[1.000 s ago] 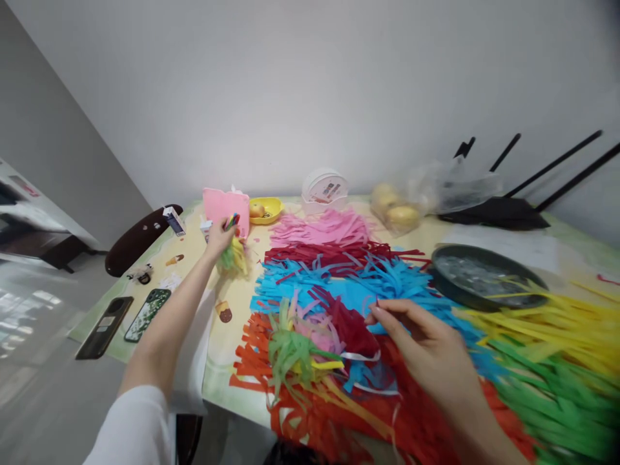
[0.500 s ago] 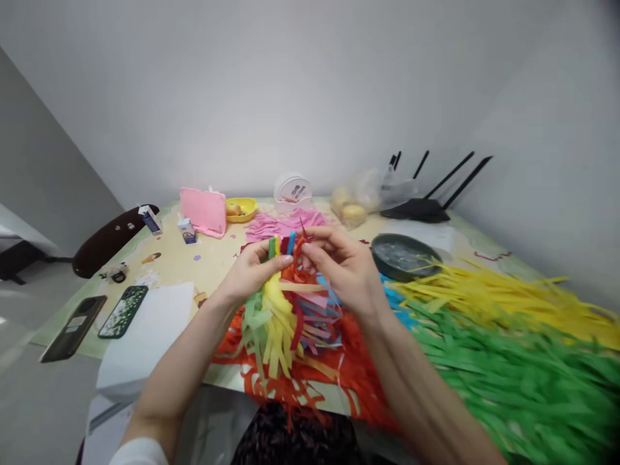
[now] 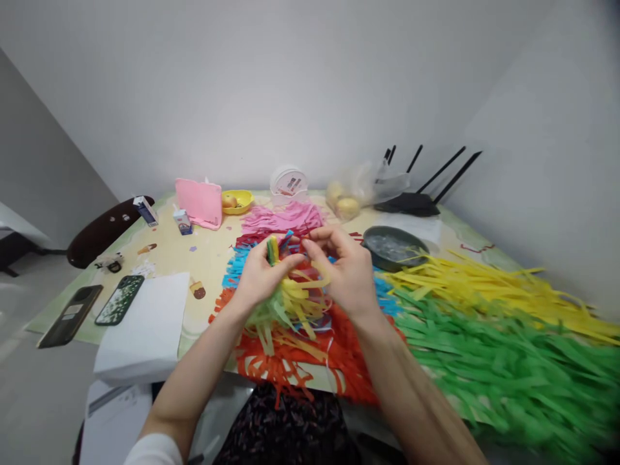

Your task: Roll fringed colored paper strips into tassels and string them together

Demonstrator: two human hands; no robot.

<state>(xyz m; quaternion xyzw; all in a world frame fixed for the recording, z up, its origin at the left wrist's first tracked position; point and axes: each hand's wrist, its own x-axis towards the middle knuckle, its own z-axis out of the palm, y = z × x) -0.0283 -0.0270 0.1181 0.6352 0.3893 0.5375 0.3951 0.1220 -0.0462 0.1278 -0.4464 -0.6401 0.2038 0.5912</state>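
Note:
My left hand [image 3: 261, 274] is closed around the tops of several paper tassels, with green, yellow and blue ends showing above the thumb. Below it a bundle of yellow and pale green paper strips [image 3: 295, 300] spills out toward the right hand. My right hand [image 3: 346, 274] has thumb and fingers pinched on a red tassel end [image 3: 306, 245], partly hidden by the fingers. Under both hands lies red-orange paper fringe [image 3: 351, 352], and blue fringe [image 3: 236, 265] shows to the left. Pink fringe [image 3: 285, 218] is spread behind them.
Green fringe [image 3: 504, 361] and yellow fringe [image 3: 465, 278] cover the right side. A dark round dish [image 3: 394, 248] is behind them. Phones [image 3: 120, 300], white paper [image 3: 152, 323], small cartons [image 3: 183, 221] and a pink tablet case [image 3: 198, 201] are on the left. A yellow bowl [image 3: 246, 201] stands at the back.
My left hand has turned, and the hanging strips have swung right toward the right hand. The red end that stuck up above my right fingers is now mostly hidden. The view has shifted slightly.

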